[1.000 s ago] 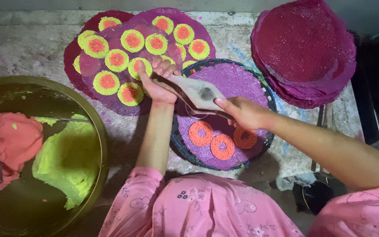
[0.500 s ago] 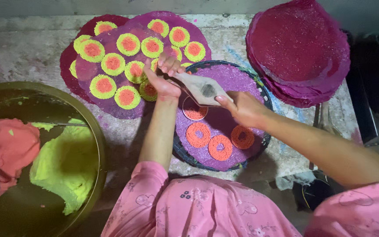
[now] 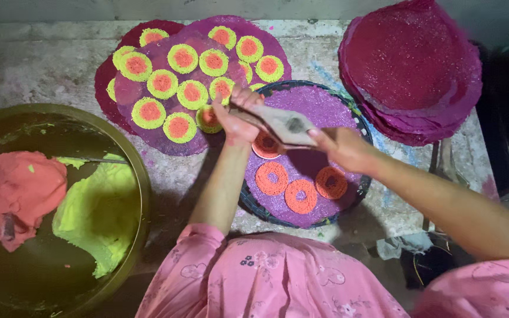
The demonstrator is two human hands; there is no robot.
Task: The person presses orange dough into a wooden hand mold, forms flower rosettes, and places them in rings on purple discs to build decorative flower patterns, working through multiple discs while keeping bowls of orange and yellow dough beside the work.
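Both hands, left hand (image 3: pixel 237 118) and right hand (image 3: pixel 340 147), clamp one flat press (image 3: pixel 284 125) over the purple disc (image 3: pixel 319 106). Orange rings (image 3: pixel 300 195) lie at six o'clock, likely squeezed out there.

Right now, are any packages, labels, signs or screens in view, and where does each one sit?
None in view: no package, label, sign or screen. There are only purple discs, a round tray, a bowl of orange and green paste, and two hands on a wooden press.
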